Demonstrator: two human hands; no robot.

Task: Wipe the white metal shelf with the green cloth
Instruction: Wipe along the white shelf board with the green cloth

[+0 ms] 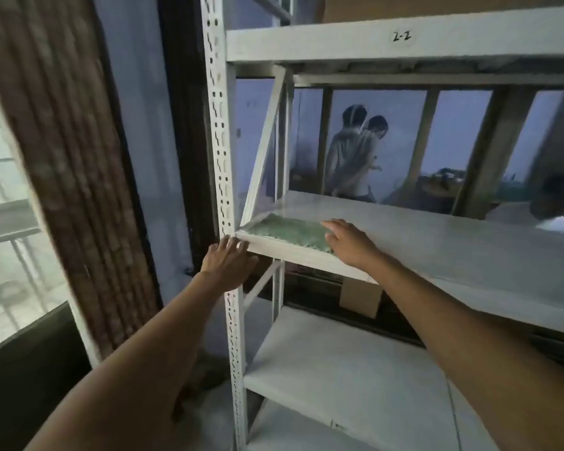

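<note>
Wipe in progress at the left end of the middle tier of the white metal shelf (453, 242). The green cloth (287, 230) lies spread flat in the front-left corner of that tier, up against the end rail. The right hand (349, 242) rests palm-down on the cloth's right edge, fingers extended and slightly spread; it presses the cloth to the surface rather than pinching it, nothing closed around it. The left hand (228, 265) is off the cloth, open, fingers laid against the slotted upright post (220, 141) and the shelf's front corner; judged to be bracing, holds nothing.

Progress: judged early or mid-pass. Cloth sits at the far left; the long run of tier to the right shows a dull, greyish film. Whether the corner under the cloth is clean cannot be told. Likely remaining: the whole span to the right, possibly the front lip.

Surface: flat painted metal, bare. The lower tier (339, 362) is also bare. The beam above carries a handwritten label "2-2" (401, 36).

Room: dim. A brown curtain (72, 151) hangs at left beside a barred window (4, 222). Behind the rack, glass partitions; two people (355, 157) stand beyond, well apart from the work.
</note>
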